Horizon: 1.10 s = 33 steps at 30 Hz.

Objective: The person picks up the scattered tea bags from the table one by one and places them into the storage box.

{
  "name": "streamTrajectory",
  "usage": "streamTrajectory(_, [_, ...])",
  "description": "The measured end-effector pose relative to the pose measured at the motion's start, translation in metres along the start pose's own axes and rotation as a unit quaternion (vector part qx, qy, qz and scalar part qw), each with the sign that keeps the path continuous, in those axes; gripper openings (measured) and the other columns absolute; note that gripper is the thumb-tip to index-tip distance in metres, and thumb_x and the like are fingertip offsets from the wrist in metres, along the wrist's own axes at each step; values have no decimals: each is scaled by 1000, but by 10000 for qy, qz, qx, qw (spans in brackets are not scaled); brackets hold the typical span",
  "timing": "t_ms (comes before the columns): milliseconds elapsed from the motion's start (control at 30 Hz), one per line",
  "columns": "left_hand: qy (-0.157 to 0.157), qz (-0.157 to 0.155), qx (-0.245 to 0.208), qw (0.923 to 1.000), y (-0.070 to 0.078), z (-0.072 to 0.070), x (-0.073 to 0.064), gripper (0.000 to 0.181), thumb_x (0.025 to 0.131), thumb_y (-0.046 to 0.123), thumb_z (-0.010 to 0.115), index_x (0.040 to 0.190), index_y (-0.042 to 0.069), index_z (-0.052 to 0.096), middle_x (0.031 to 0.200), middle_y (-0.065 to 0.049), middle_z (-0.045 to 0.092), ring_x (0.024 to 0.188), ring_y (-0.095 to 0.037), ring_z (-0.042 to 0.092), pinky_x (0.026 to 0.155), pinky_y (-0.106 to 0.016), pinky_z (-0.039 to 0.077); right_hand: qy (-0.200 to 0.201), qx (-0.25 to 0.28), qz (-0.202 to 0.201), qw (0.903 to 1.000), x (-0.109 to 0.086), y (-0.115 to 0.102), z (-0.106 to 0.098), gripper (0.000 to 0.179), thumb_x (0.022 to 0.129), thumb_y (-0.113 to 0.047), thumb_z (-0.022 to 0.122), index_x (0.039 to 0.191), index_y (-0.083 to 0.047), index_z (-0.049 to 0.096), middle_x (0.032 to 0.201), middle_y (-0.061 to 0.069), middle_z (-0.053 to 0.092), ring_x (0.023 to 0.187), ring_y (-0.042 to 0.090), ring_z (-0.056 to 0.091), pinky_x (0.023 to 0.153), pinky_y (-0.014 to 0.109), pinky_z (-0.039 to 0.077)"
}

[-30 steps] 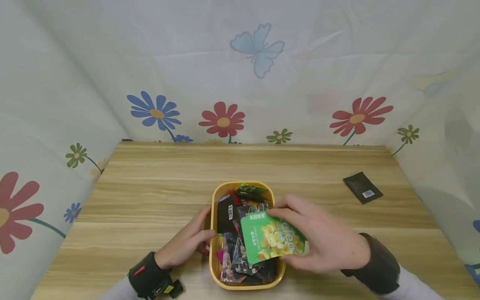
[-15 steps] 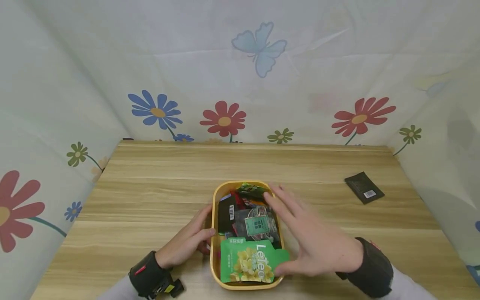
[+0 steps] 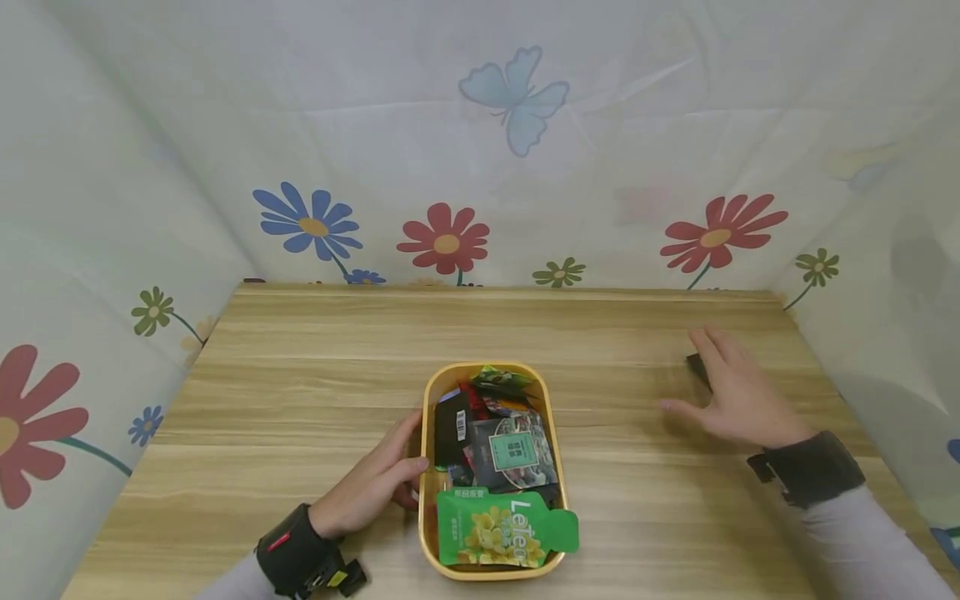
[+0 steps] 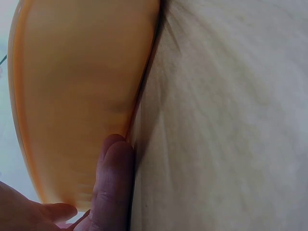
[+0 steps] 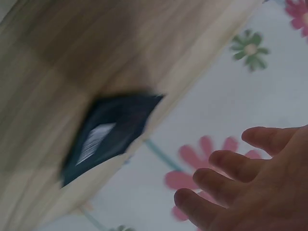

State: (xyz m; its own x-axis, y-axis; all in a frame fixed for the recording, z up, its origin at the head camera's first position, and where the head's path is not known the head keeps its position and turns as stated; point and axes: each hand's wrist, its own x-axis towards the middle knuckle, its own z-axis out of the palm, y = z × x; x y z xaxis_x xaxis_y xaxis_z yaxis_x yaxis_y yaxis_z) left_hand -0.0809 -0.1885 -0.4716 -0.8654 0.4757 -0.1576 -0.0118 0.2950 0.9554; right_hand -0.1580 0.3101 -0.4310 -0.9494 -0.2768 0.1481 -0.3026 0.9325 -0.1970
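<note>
My left hand point(image 3: 375, 487) rests against the left outer side of a yellow plastic basket point(image 3: 425, 517), its thumb at the rim. In the left wrist view, fingers point(image 4: 113, 178) lie along the basket's smooth wall point(image 4: 82, 96), close to the tabletop. My right hand point(image 3: 738, 396) hovers with spread fingers over a black packet point(image 3: 699, 367), partly hidden beneath it in the head view. In the right wrist view this dark packet point(image 5: 113, 134), with a white barcode label, lies apart from the fingers. A green LeTea pouch point(image 3: 491, 529) lies across the basket's near end, one corner over the rim.
Several other packets fill the basket, among them a dark one with a teal label point(image 3: 513, 450) and a black one with a barcode point(image 3: 452, 429). The wood-grain table point(image 3: 300, 375) meets flower-printed white cloth point(image 3: 600, 167) at the back and sides.
My right hand has let go of the green pouch at the basket's near end, then moved right and away to the black packet. My left hand stays at the basket.
</note>
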Motion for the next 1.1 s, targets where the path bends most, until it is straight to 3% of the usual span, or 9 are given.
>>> streamTrajectory(133, [15, -44, -29, 10000, 0, 0, 0, 66, 103, 28, 44, 162, 22, 14, 155, -14, 26, 81, -27, 62, 62, -40, 59, -164, 98, 420, 9989, 1, 37, 8, 121, 74, -64, 72, 154, 11, 21, 149, 41, 26, 132, 58, 30, 102, 73, 31])
streamTrajectory(233, [35, -64, -43, 10000, 0, 1, 0, 67, 103, 27, 44, 162, 22, 14, 154, -13, 26, 81, -28, 61, 62, -40, 59, -361, 133, 710, 9967, 3, 54, 10, 120, 77, -65, 69, 153, 14, 20, 146, 44, 26, 129, 59, 31, 101, 73, 31])
streamTrajectory(400, [64, -87, -46, 9999, -1, 2, 0, 68, 103, 28, 45, 162, 21, 14, 154, -13, 26, 81, -28, 61, 62, -40, 59, -773, -47, 1230, 9894, 3, 63, 11, 124, 78, -72, 62, 149, 20, 17, 136, 50, 31, 115, 61, 41, 94, 71, 40])
streamTrajectory(533, [46, -112, -89, 9999, -1, 2, 1, 68, 103, 28, 45, 162, 20, 13, 155, -13, 26, 81, -28, 62, 63, -41, 60, -851, -122, 1505, 9849, 3, 66, 10, 127, 77, -73, 62, 147, 23, 17, 131, 52, 33, 110, 63, 44, 91, 71, 42])
streamTrajectory(867, [11, -44, -110, 9999, 1, 2, 1, 67, 103, 28, 45, 162, 23, 14, 155, -13, 25, 81, -29, 62, 62, -41, 60, -514, -155, 1381, 9890, 6, 68, 10, 113, 75, -61, 73, 142, 21, 32, 126, 45, 43, 107, 57, 50, 87, 67, 45])
streamTrajectory(1000, [-3, -36, -102, 9999, 1, 2, 1, 67, 103, 28, 44, 162, 24, 14, 156, -13, 24, 81, -29, 62, 62, -41, 59, -436, -319, 1076, 9927, 8, 63, 14, 97, 78, -55, 71, 137, 18, 44, 123, 43, 47, 108, 54, 49, 87, 66, 46])
streamTrajectory(1100, [18, -66, -71, 10000, 1, 2, 1, 67, 103, 28, 44, 162, 23, 14, 155, -13, 24, 81, -28, 61, 62, -41, 59, -141, -382, 790, 9960, 10, 49, 15, 85, 79, -50, 71, 130, 15, 53, 116, 38, 52, 103, 48, 51, 84, 61, 48])
